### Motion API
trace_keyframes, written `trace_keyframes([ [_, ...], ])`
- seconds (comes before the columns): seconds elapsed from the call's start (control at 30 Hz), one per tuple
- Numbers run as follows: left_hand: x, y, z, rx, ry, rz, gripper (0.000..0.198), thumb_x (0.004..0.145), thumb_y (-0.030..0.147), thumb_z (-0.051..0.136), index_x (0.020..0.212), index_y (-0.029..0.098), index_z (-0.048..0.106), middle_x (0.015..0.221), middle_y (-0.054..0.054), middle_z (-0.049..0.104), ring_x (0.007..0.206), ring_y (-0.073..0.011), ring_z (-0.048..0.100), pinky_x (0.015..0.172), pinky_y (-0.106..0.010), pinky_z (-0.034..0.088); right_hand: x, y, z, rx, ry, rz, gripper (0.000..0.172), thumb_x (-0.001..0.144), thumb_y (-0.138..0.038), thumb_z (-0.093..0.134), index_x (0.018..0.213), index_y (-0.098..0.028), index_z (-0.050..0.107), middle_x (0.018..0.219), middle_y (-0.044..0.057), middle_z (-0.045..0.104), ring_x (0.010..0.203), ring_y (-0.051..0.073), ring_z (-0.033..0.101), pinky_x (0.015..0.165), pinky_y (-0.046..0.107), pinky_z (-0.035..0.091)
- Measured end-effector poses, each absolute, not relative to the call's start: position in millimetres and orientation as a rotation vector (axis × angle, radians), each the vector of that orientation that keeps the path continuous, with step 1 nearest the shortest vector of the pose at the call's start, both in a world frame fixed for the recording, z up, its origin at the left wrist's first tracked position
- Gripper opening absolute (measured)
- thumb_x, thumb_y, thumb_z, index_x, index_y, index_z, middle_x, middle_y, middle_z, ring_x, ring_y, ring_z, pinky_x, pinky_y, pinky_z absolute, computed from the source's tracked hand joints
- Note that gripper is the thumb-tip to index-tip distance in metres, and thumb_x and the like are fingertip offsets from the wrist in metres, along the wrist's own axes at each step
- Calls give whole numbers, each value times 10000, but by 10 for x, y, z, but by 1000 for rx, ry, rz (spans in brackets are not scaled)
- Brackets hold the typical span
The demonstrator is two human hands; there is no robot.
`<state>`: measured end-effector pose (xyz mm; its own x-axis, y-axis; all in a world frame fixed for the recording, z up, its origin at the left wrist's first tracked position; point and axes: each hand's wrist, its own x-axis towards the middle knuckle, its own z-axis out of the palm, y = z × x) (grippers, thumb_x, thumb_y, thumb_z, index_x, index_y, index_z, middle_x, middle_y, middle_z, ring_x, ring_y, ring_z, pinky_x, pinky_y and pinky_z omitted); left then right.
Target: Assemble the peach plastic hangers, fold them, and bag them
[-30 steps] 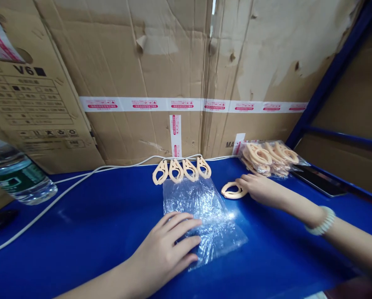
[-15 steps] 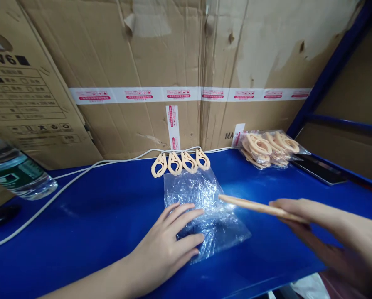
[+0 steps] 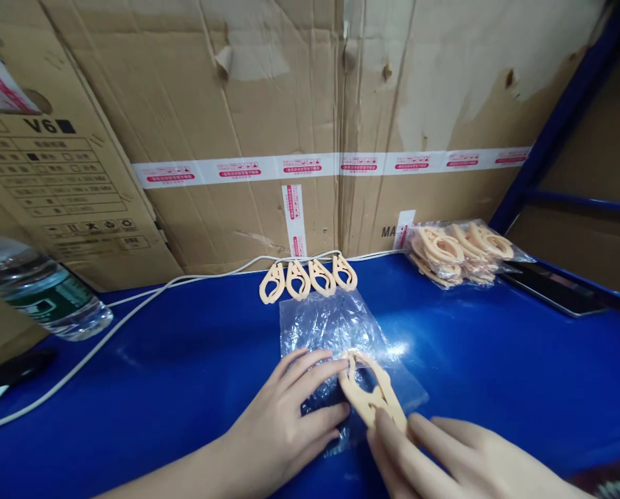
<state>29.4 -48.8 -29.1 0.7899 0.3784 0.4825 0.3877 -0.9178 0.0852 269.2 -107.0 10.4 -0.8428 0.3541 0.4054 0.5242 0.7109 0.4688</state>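
A clear plastic bag (image 3: 335,320) lies flat on the blue table. My left hand (image 3: 294,409) rests on the bag with its fingers spread; an index fingertip reaches the edge of a beige plastic folding hanger (image 3: 364,398). That hanger is folded into a loop shape and held over the bag by my right hand (image 3: 434,450), whose thumb and fingers pinch its near end. Beyond the bag, several matching folded hangers (image 3: 298,281) stand in a row. Part of the bag is hidden under my left hand and the held hanger.
Bagged beige hangers (image 3: 458,253) are piled at the back right, beside a dark phone (image 3: 553,287). On the left are a water bottle (image 3: 50,287), a black mouse-like object (image 3: 16,371) and a white cable (image 3: 133,298). Cardboard (image 3: 247,215) walls off the back.
My right hand has brought the hanger left and down over the bag, turning its flat side into view. My left hand stays on the bag. The view has shifted slightly.
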Motion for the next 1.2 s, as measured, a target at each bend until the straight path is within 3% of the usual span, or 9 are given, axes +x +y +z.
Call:
trace_keyframes([
  [0.2,307,-482,-292,-2904,-631,-818,260,930,182,540,1161,246,639,1367,-116,503,1287,-285,423,1027,-538,421,2499,-771,63,-650,-2705,-832,65,767,-157,632,718,-137,670,698,100,630,596,225,541,402,307,391],
  [0.3,304,-468,-331,-2878,-614,-852,234,915,201,561,1123,249,655,1350,-124,502,1280,-288,435,1027,-535,427,2431,-591,-58,-639,-2741,-904,131,770,-171,660,641,-146,658,689,108,600,709,268,523,466,330,375],
  [0.5,296,-398,-498,-2811,-571,-997,199,899,249,572,1070,257,672,1348,-146,454,1277,-301,421,995,-538,440,2457,-367,68,-592,-2755,-823,156,895,-138,550,789,-136,663,821,90,567,801,239,474,650,366,394],
  [0.63,316,-360,-552,-2769,-518,-1029,177,942,303,524,1036,263,668,1305,-117,514,1252,-284,444,990,-506,430,2597,-114,490,-653,-2831,-279,131,905,-288,586,865,-165,597,913,74,551,834,209,476,712,320,419],
  [0.7,337,-357,-542,-2745,-505,-1059,216,969,327,472,995,233,664,1260,-114,554,1205,-278,479,970,-478,435,2678,199,624,-877,-2803,-395,103,944,-186,506,957,-143,599,945,85,560,893,217,481,781,328,420],
  [0.8,371,-376,-483,-2712,-487,-1162,272,981,318,423,884,172,631,1102,-120,622,1043,-257,556,879,-421,468,2774,818,594,-1120,-2754,-608,334,888,13,421,1160,-98,578,1129,164,545,1058,284,463,845,398,402],
  [0.93,383,-439,-349,-2735,-555,-1256,133,918,228,487,830,162,563,883,-83,643,761,-190,576,685,-319,475,2806,1430,324,-1102,-2884,-582,575,781,61,539,1308,-168,541,1336,172,458,1151,289,448,884,370,403],
  [1.07,367,-491,-251,-2783,-649,-1199,17,859,162,525,845,163,533,797,-60,627,665,-161,562,592,-266,459,2842,1536,204,-1106,-2922,-583,415,861,-21,514,1243,-159,602,1300,183,494,1148,296,457,912,393,397],
  [1.2,365,-487,-258,-2772,-665,-1201,157,757,29,453,793,175,499,748,-48,597,634,-156,533,555,-251,436,3061,1304,221,-1231,-2921,-574,300,777,19,548,1033,-76,673,1111,208,608,1050,311,544,840,378,439],
])
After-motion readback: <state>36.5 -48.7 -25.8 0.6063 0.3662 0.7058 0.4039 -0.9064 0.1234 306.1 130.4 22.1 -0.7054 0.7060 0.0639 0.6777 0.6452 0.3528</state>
